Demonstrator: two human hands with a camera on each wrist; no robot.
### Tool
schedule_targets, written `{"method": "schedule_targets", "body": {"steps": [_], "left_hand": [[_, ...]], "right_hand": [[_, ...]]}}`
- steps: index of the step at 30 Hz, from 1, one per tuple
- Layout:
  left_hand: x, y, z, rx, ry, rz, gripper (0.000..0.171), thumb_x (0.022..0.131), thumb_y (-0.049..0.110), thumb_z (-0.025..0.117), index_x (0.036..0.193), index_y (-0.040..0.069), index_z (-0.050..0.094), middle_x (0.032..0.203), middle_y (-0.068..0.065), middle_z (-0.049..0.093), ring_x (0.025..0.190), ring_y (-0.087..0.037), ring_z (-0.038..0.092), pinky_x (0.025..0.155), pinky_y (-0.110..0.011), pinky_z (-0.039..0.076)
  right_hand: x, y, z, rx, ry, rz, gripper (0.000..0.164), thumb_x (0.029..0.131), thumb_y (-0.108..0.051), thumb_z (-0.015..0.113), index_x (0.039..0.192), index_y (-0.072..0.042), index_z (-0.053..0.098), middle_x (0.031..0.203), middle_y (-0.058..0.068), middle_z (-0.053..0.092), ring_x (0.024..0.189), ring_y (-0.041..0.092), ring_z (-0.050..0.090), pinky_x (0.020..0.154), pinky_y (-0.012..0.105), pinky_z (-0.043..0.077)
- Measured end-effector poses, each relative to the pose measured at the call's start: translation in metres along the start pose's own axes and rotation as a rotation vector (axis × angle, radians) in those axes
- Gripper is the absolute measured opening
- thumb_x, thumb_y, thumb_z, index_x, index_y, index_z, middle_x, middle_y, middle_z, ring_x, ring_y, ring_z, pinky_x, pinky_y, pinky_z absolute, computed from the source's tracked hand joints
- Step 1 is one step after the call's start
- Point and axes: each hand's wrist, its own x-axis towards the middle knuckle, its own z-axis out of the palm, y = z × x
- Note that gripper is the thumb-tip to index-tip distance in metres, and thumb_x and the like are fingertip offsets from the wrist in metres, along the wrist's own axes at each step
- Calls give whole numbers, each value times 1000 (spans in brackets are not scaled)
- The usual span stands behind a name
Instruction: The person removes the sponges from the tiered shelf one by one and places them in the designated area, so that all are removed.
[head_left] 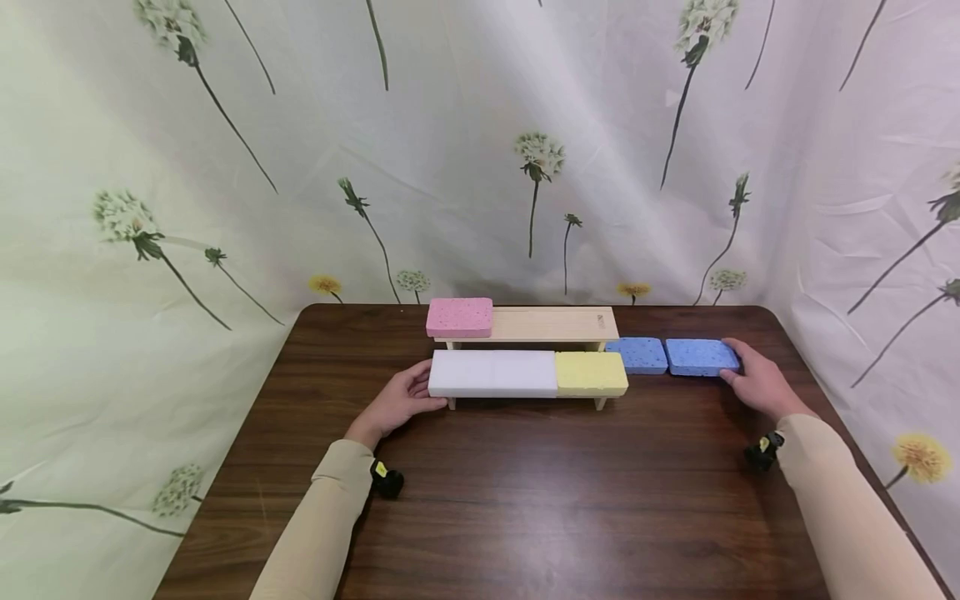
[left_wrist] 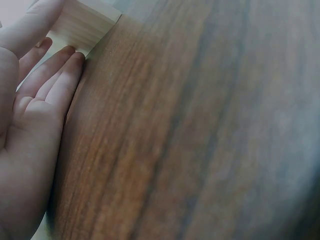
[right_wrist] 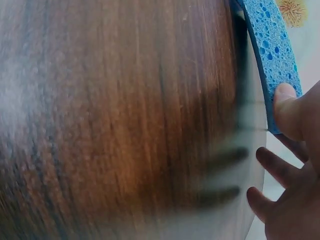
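Observation:
My left hand (head_left: 405, 396) is at the left end of a low wooden step shelf (head_left: 551, 323), its fairly straight fingers (left_wrist: 62, 82) against the wooden end panel (left_wrist: 82, 25). Side by side on the front step lie white foam blocks (head_left: 491, 373) and a yellow sponge (head_left: 591, 373); a pink sponge (head_left: 459, 317) sits at the left of the back step. Over at the right, my right hand (head_left: 761, 379) pinches the right end of a blue sponge (head_left: 701, 357), thumb on its near side. Another blue sponge (head_left: 641, 355) lies between it and the shelf.
The dark wood-grain table (head_left: 525, 492) reaches back to a white flower-printed curtain (head_left: 465, 167), which also hangs along the right side. Black wrist cameras (head_left: 387, 480) are strapped at both cuffs.

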Motion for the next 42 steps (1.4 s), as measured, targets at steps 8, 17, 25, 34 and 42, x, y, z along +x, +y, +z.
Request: {"method": "schedule_targets", "body": {"steps": [8, 17, 25, 34, 42], "left_hand": [[0, 1, -1, 1, -5, 7, 87, 92, 7, 82, 163, 0, 32, 159, -25, 45, 145, -38, 48, 112, -29, 49], [-1, 1, -1, 5, 0, 4, 88, 92, 5, 82, 163, -2, 31, 160, -25, 44, 145, -39, 48, 110, -26, 49], [0, 0, -1, -1, 3, 1, 88, 92, 7, 83, 163, -1, 32, 160, -24, 44, 144, -38, 49, 111, -30, 50], [1, 2, 0, 1, 0, -12, 87, 91, 9, 84, 162, 1, 33, 160, -23, 45, 145, -36, 49, 112, -28, 49], [2, 1, -1, -1, -2, -6, 88, 92, 9, 83, 163, 1, 33, 160, -24, 44, 145, -37, 48, 112, -28, 49]], "right_hand": [[0, 4, 2, 20, -1, -39, 53, 98, 1, 62, 145, 15, 41, 142, 47, 44, 131, 63, 43, 108, 74, 35], [2, 3, 2, 17, -60, 10, 67, 97, -5, 69, 150, 16, 34, 148, 47, 38, 137, 63, 38, 112, 74, 33], [8, 2, 5, -7, -76, 67, 72, 99, -11, 71, 152, 17, 31, 151, 47, 35, 139, 63, 36, 113, 74, 32], [12, 2, 9, -16, -35, 47, 69, 98, -7, 69, 150, 20, 32, 147, 49, 37, 135, 63, 39, 112, 74, 33], [13, 0, 9, -13, -43, 53, 69, 98, -6, 68, 150, 20, 31, 147, 49, 36, 135, 64, 38, 112, 74, 33]]}}
